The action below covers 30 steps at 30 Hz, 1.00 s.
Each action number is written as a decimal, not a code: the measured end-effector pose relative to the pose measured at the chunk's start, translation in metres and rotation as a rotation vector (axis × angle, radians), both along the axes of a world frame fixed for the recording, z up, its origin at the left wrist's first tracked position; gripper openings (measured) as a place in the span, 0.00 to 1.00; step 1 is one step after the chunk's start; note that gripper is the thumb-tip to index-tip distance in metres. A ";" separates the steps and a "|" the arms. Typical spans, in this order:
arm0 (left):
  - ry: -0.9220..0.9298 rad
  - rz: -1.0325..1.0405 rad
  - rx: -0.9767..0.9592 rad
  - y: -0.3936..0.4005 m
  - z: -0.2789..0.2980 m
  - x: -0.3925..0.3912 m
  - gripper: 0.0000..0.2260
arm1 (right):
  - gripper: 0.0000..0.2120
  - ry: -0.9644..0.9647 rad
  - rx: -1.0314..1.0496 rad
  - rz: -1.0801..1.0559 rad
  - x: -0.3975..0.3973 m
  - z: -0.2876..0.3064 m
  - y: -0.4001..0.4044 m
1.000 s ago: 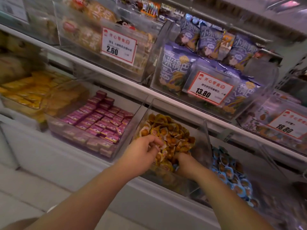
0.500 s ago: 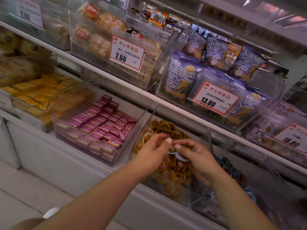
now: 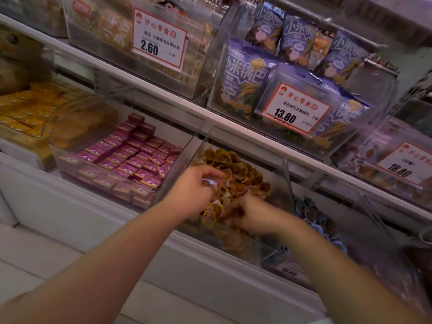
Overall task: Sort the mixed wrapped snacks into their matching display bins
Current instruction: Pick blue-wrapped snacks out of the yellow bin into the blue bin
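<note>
Both hands are reaching into the clear bin (image 3: 286, 174) of orange-wrapped snacks (image 3: 243, 176) at the centre of the frame. The left hand (image 3: 196, 190) is curling its fingers round a small pale-wrapped piece (image 3: 211, 182) near the top of the heap. The right hand (image 3: 254, 215), lower and to the right, is digging its bent fingers into the orange pile (motion blur is hiding whether it is gripping anything, so I cannot tell). Just left of this bin, a bin of magenta boxes (image 3: 133, 157) is sitting in neat rows; at the far left, yellow packs (image 3: 25, 113) are lying in another. Blue-wrapped snacks (image 3: 313, 213) are showing in the bin at lower right. On the shelf above, purple bags (image 3: 245, 78) are standing behind a price tag reading 13.80 (image 3: 294, 108).
</note>
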<state>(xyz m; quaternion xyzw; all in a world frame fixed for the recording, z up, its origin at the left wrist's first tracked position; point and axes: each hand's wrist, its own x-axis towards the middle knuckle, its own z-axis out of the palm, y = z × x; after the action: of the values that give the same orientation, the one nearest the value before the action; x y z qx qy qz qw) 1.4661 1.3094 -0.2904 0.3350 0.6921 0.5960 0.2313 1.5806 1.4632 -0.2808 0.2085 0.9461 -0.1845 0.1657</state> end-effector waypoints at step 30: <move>-0.043 -0.008 -0.045 -0.010 0.004 -0.003 0.15 | 0.03 0.024 -0.216 -0.154 0.000 -0.023 0.018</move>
<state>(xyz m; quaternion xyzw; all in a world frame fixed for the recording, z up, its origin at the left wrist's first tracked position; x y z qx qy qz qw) 1.4629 1.2991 -0.2866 0.3194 0.6988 0.5866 0.2560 1.5805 1.4817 -0.3036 0.2593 0.9038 -0.2998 0.1613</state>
